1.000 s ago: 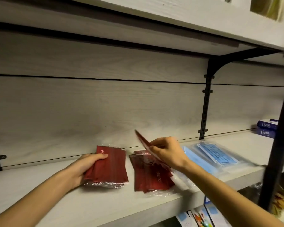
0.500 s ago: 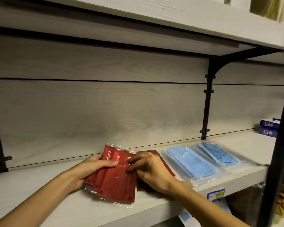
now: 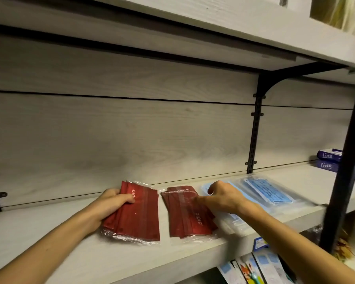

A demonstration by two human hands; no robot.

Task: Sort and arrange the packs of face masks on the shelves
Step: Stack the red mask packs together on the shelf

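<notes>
Hands [image 3: 111, 206] hold glossy red mask packs [image 3: 135, 216].

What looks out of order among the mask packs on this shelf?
The right red pile lies fanned and turned, its logo at the near end, while the left red pile shows its logo at the far end.
</notes>
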